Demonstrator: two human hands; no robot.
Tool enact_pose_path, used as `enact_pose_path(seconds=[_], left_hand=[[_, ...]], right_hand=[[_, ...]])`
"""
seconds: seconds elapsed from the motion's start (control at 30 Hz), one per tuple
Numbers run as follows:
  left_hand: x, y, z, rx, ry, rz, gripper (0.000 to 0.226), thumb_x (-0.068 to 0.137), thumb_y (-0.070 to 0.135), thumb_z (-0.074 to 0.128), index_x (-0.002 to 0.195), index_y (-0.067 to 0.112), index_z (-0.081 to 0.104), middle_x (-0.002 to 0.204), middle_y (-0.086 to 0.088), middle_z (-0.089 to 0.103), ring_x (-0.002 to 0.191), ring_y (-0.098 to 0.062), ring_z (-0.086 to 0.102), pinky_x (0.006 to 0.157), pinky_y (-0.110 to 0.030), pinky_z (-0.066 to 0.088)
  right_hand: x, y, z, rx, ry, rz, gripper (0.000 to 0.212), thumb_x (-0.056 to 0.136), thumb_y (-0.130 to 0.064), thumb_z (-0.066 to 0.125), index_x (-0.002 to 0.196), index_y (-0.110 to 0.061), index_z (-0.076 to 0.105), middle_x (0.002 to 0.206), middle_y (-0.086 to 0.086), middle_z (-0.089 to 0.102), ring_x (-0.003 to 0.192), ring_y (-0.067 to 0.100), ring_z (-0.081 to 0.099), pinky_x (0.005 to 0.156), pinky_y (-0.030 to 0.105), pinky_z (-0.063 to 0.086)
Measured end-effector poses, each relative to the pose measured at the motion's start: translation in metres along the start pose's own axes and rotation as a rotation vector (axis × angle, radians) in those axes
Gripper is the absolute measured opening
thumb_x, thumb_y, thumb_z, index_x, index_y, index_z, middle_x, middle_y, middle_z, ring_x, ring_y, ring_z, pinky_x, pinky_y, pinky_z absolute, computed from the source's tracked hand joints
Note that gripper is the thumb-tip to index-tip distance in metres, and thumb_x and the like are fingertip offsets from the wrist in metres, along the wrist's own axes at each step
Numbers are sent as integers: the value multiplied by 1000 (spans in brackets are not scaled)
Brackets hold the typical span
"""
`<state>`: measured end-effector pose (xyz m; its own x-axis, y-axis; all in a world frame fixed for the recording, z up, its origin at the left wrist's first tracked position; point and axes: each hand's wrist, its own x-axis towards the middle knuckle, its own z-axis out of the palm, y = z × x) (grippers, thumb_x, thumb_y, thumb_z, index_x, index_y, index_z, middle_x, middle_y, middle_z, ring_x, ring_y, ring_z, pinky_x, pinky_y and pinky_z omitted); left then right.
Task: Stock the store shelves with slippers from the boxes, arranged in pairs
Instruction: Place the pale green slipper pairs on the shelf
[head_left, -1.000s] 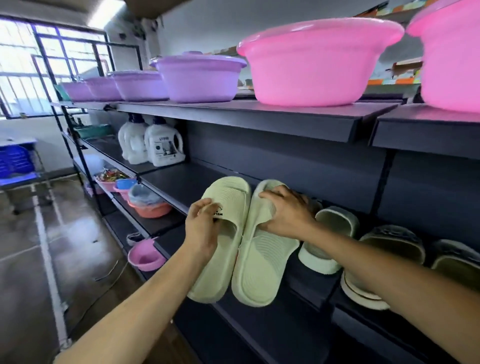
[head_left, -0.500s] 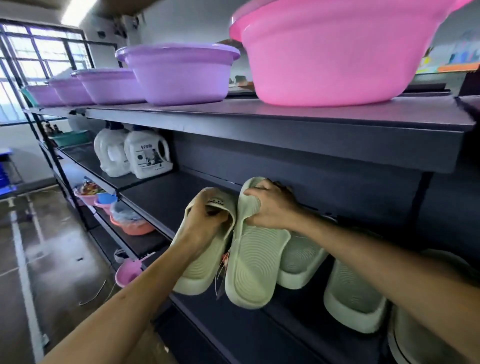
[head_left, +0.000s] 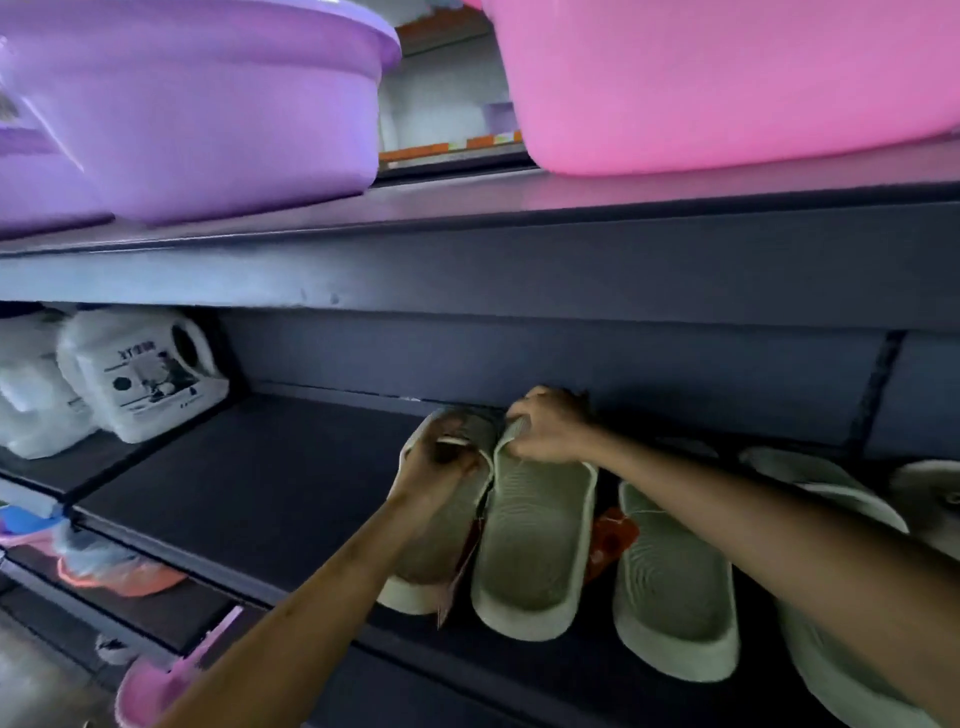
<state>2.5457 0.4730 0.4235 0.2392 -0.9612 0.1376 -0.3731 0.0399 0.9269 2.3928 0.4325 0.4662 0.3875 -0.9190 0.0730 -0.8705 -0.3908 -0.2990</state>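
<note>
Two pale green slippers lie side by side on the dark shelf (head_left: 270, 499), toes toward the back wall. My left hand (head_left: 439, 465) grips the strap of the left slipper (head_left: 441, 551). My right hand (head_left: 545, 426) grips the toe end of the right slipper (head_left: 535, 551). Reddish tags hang between them. More pale green slippers (head_left: 670, 592) lie in a row to the right, partly hidden by my right forearm.
White detergent jugs (head_left: 140, 374) stand at the shelf's left end. On the shelf above sit a purple basin (head_left: 208, 104) and a pink basin (head_left: 727, 83). Lower left shelves hold small orange and pink bowls (head_left: 119, 571).
Both hands have lowered the pair from a tilted hold in front of the shelf onto its surface. The view has moved closer and lower under the upper shelf.
</note>
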Motion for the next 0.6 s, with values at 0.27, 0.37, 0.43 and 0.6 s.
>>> enact_pose_path(seconds=[0.27, 0.37, 0.43, 0.6], left_hand=[[22, 9, -22, 432, -231, 151, 16, 84, 20, 57, 98, 28, 58, 86, -3, 71, 73, -22, 71, 72, -36, 58], [31, 10, -26, 838, -142, 424, 28, 88, 35, 52, 115, 34, 55, 114, 3, 63, 106, -26, 60, 85, -36, 50], [37, -1, -24, 948, -346, 373, 41, 92, 45, 45, 133, 39, 42, 143, 9, 39, 134, -24, 32, 101, -42, 36], [44, -16, -16, 922, -444, 286, 51, 93, 51, 39, 141, 43, 24, 154, 13, 13, 140, -25, 9, 103, -45, 22]], right_hand=[[12, 9, 18, 8, 3, 123, 44, 81, -41, 58, 124, -29, 54, 133, 2, 49, 126, 24, 43, 104, 40, 31], [14, 5, 17, 2, 64, 143, 43, 79, -39, 61, 120, -27, 57, 128, 2, 54, 123, 24, 47, 100, 37, 35], [15, 3, 14, 17, 97, 165, 45, 77, -40, 61, 121, -27, 57, 128, 0, 55, 120, 22, 49, 99, 36, 38], [14, 0, 17, 69, -39, 181, 47, 83, -40, 56, 126, -21, 53, 135, 4, 48, 124, 24, 45, 99, 33, 38]])
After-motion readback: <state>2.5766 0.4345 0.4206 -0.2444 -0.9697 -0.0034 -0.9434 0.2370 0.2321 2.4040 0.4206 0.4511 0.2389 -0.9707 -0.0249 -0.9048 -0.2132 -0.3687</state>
